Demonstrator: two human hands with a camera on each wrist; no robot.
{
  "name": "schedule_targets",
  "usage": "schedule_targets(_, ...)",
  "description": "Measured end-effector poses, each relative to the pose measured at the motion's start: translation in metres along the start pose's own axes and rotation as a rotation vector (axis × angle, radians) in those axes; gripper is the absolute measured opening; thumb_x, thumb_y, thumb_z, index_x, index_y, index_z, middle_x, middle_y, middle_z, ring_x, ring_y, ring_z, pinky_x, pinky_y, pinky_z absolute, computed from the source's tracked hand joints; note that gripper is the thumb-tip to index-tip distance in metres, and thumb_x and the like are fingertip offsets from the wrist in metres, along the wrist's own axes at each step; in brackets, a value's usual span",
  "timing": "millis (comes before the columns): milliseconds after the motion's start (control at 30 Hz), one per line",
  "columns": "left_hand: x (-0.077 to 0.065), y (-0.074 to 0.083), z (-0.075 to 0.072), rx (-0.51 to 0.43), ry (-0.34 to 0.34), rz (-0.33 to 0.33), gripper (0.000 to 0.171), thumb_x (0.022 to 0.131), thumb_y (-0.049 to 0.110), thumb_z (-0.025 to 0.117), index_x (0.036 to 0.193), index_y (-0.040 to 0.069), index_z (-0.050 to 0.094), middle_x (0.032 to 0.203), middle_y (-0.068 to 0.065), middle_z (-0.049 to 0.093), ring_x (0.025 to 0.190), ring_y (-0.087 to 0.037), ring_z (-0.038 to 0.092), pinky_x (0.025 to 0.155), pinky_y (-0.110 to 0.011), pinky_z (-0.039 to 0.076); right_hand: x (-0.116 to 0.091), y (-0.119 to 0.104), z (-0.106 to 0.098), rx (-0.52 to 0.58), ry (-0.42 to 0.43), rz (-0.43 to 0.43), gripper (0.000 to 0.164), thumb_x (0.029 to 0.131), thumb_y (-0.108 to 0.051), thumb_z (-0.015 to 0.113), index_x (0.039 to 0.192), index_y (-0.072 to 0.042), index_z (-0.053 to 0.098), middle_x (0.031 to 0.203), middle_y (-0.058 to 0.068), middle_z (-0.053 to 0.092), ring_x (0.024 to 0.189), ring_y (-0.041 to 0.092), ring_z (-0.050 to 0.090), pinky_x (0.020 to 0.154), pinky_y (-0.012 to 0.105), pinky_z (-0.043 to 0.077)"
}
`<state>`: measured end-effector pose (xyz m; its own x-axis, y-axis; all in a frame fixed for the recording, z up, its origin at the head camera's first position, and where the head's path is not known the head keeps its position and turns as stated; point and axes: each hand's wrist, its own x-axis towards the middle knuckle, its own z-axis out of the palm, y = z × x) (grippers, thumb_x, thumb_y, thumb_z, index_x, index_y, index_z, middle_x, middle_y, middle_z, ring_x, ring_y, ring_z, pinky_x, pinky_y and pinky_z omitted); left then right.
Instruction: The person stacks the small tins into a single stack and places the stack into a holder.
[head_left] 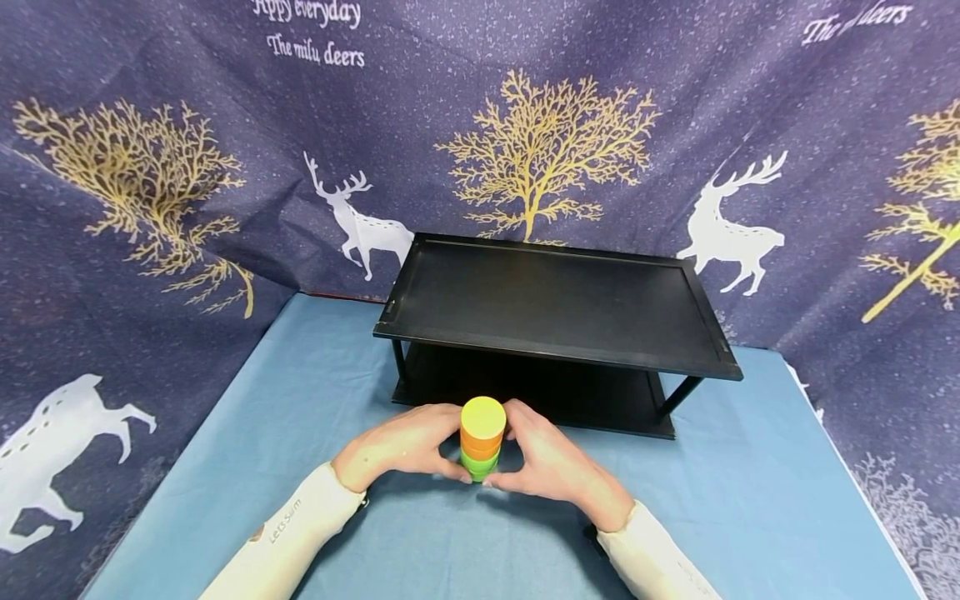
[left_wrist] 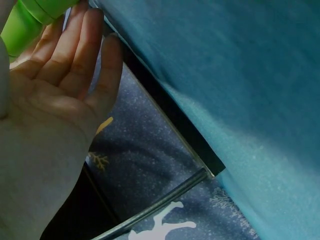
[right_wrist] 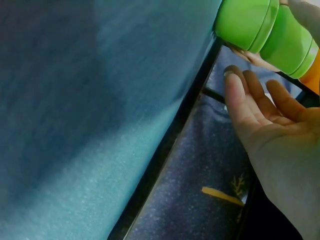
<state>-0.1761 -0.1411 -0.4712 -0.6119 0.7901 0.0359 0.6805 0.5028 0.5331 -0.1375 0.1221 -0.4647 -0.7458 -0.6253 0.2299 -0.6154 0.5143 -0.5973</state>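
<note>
A stack of round, cup-like pieces [head_left: 483, 421] stands upright between the two hands, with a yellow top, orange below it and green at the bottom. My left hand [head_left: 412, 440] holds its left side, thumb low at the front and fingers curved behind. From the other side my right hand [head_left: 553, 460] holds it in the same way, its thumb near the base. In the left wrist view, green pieces [left_wrist: 22, 31] show beyond the left fingers. The right wrist view shows two green pieces [right_wrist: 250, 22] and some orange. Whether the base touches the cloth I cannot tell.
Just behind the hands stands a black two-tier rack [head_left: 555, 300], its upper shelf and lower shelf joined by short legs. A blue cloth [head_left: 300, 400] covers the table. Dark blue fabric [head_left: 390, 108] with deer and gold trees hangs behind and at the sides.
</note>
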Motion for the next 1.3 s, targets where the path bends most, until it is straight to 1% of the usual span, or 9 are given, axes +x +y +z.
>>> schedule_targets(100, 0.0001, -0.0004, 0.0000, -0.008, 0.002, 0.004, 0.066, 0.081, 0.050, 0.092, 0.137, 0.028, 0.064, 0.126, 0.019, 0.066, 0.111, -0.002, 0.062, 0.105, -0.030, 0.052, -0.0006, 0.0006, 0.0007, 0.003, -0.001, 0.016, 0.073, 0.075, -0.032, 0.099, 0.131, -0.013, 0.057, 0.118, -0.007, 0.059, 0.104, 0.017, 0.064, 0.094, 0.034, 0.059)
schedule_targets(167, 0.0002, -0.0009, 0.0000, -0.012, 0.004, 0.006, 0.066, 0.081, 0.051, 0.092, 0.137, 0.029, 0.064, 0.126, 0.020, 0.066, 0.111, -0.001, 0.062, 0.105, -0.030, 0.052, -0.0008, 0.0005, 0.0009, 0.011, -0.006, 0.025, 0.073, 0.075, -0.031, 0.099, 0.132, -0.013, 0.057, 0.119, -0.006, 0.060, 0.104, 0.016, 0.065, 0.093, 0.034, 0.059)
schedule_targets(333, -0.0005, -0.0019, -0.0006, -0.028, 0.008, 0.001, 0.068, 0.080, 0.054, 0.091, 0.137, 0.032, 0.063, 0.126, 0.022, 0.065, 0.111, -0.001, 0.062, 0.106, -0.030, 0.052, -0.0006, 0.0004, 0.0024, 0.017, -0.036, 0.057, 0.077, 0.077, -0.032, 0.098, 0.139, -0.011, 0.057, 0.127, -0.003, 0.062, 0.106, 0.011, 0.063, 0.094, 0.030, 0.059)
schedule_targets(533, -0.0008, -0.0019, 0.0003, -0.037, 0.008, 0.002, 0.069, 0.080, 0.052, 0.092, 0.139, 0.032, 0.062, 0.126, 0.022, 0.065, 0.111, -0.001, 0.062, 0.106, -0.030, 0.052, -0.0006, -0.0009, 0.0038, 0.004, -0.080, 0.110, 0.082, 0.078, -0.033, 0.097, 0.144, -0.014, 0.054, 0.134, -0.002, 0.062, 0.107, 0.010, 0.063, 0.095, 0.028, 0.057)
schedule_targets(633, -0.0008, -0.0017, 0.0017, -0.037, 0.011, 0.005, 0.069, 0.080, 0.050, 0.093, 0.139, 0.031, 0.062, 0.125, 0.020, 0.065, 0.110, -0.001, 0.062, 0.105, -0.030, 0.053, 0.0003, -0.0015, 0.0046, 0.008, -0.092, 0.119, 0.079, 0.078, -0.030, 0.097, 0.144, -0.014, 0.055, 0.132, -0.003, 0.063, 0.107, 0.010, 0.063, 0.094, 0.028, 0.057)
schedule_targets(867, 0.0007, -0.0012, 0.0017, -0.055, 0.002, 0.006, 0.068, 0.082, 0.048, 0.092, 0.139, 0.028, 0.062, 0.125, 0.019, 0.066, 0.109, 0.000, 0.063, 0.103, -0.028, 0.053, 0.0007, -0.0024, 0.0055, 0.001, -0.097, 0.117, 0.069, 0.079, -0.022, 0.096, 0.137, -0.014, 0.059, 0.119, -0.004, 0.065, 0.102, 0.013, 0.064, 0.090, 0.029, 0.058)
schedule_targets(1000, 0.0012, -0.0005, 0.0013, -0.065, 0.002, 0.013, 0.066, 0.082, 0.046, 0.093, 0.138, 0.027, 0.063, 0.124, 0.018, 0.067, 0.108, -0.001, 0.063, 0.103, -0.028, 0.054, 0.0014, -0.0023, 0.0057, 0.012, -0.100, 0.110, 0.067, 0.080, -0.018, 0.096, 0.137, -0.014, 0.060, 0.118, -0.005, 0.065, 0.101, 0.012, 0.063, 0.089, 0.028, 0.058)
schedule_targets(1167, 0.0016, 0.0004, 0.0007, -0.072, 0.003, 0.007, 0.065, 0.081, 0.044, 0.094, 0.136, 0.025, 0.064, 0.123, 0.017, 0.067, 0.107, -0.001, 0.063, 0.103, -0.027, 0.054, 0.0023, -0.0030, 0.0061, 0.021, -0.103, 0.102, 0.065, 0.081, -0.016, 0.095, 0.136, -0.014, 0.060, 0.119, -0.005, 0.066, 0.101, 0.010, 0.062, 0.088, 0.027, 0.058)
schedule_targets(1300, 0.0019, 0.0018, 0.0005, -0.073, 0.004, 0.000, 0.062, 0.081, 0.043, 0.094, 0.132, 0.025, 0.065, 0.118, 0.017, 0.068, 0.102, -0.001, 0.063, 0.098, -0.026, 0.055, 0.0022, -0.0039, 0.0067, 0.025, -0.103, 0.103, 0.064, 0.081, -0.015, 0.094, 0.135, -0.014, 0.061, 0.119, -0.004, 0.066, 0.101, 0.010, 0.062, 0.087, 0.028, 0.058)
